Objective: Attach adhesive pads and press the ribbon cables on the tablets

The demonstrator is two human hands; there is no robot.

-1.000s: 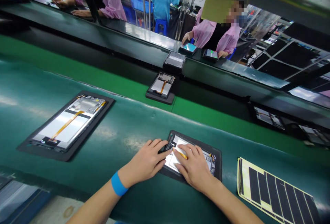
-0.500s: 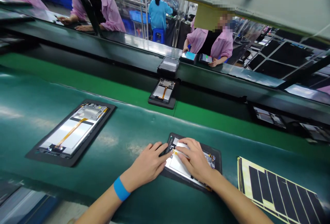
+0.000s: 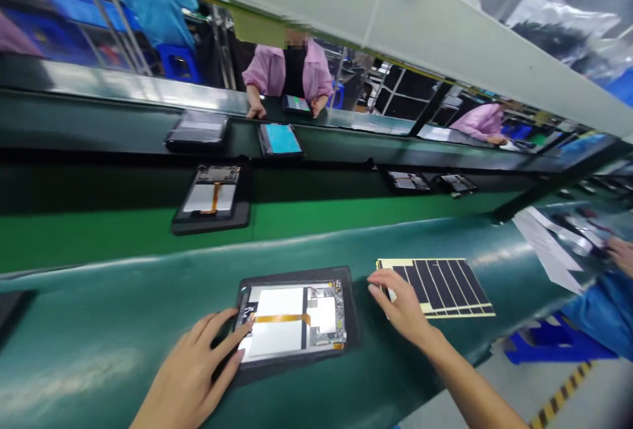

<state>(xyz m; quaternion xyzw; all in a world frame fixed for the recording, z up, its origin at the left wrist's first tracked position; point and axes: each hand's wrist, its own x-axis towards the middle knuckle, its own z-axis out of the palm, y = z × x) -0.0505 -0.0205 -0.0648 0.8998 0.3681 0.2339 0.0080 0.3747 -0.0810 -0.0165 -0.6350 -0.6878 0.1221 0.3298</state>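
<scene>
An opened tablet (image 3: pixel 279 337) lies on a dark pad in front of me, its inside showing a white battery, a circuit board and an orange ribbon cable (image 3: pixel 281 318). My left hand (image 3: pixel 198 363) rests with spread fingers on the tablet's left end, the fingertips by the cable's left end. Off the tablet's right side, my right hand (image 3: pixel 403 304) hovers at the left edge of a stack of yellow sheets with black strips (image 3: pixel 445 284). Its thumb and index finger are apart, with nothing visible between them.
Another opened tablet (image 3: pixel 212 198) lies on the green belt (image 3: pixel 297 218); two more (image 3: pixel 408 180) are farther right. Across the belt a person in pink (image 3: pixel 289 73) handles a device. A blue sleeve (image 3: pixel 603 310) and white strips (image 3: pixel 548 251) are at right.
The view has swung right. My right hand has left the tablet and moved to the yellow sheets. My left hand stays at the tablet's left end, which now lies more level in view.
</scene>
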